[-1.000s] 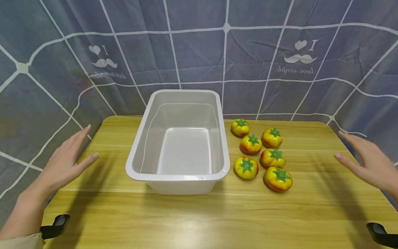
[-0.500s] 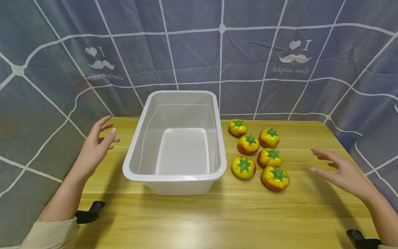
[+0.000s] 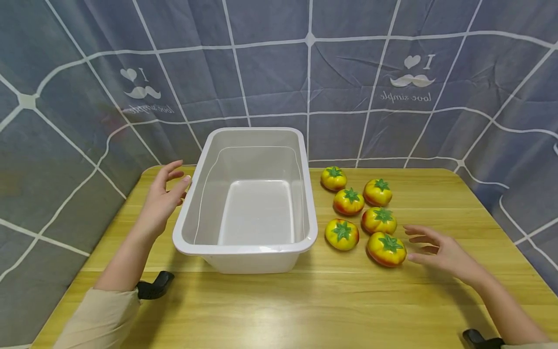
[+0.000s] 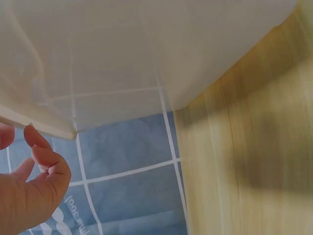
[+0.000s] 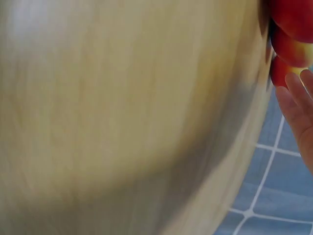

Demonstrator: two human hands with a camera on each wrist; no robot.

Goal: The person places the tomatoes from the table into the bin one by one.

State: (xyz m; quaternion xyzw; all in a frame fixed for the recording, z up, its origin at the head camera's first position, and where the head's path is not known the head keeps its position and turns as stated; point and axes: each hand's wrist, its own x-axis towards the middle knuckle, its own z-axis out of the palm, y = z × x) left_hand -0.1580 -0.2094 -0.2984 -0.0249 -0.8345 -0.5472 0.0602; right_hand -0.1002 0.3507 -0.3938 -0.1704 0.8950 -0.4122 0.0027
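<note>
Altogether | six fruits [image 3: 379,222] | one tub [image 3: 244,249] | left hand [image 3: 162,198] | right hand [image 3: 449,254]

Curtained-off indoor nook, kind of room unclear, wood-grain table [image 3: 279,303], white-gridded blue-grey curtain [image 3: 279,80] behind and on both sides

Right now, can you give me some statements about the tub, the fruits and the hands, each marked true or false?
1. Six fruits lie on the table. True.
2. The tub stands left of the fruits. True.
3. The fruits are in the tub. False: they're beside it.
4. The left hand is by the tub, the right hand by the fruits. True.
5. The left hand holds a fruit. False: it holds none.
6. The right hand is inside the tub. False: it's right of the fruits.
</note>
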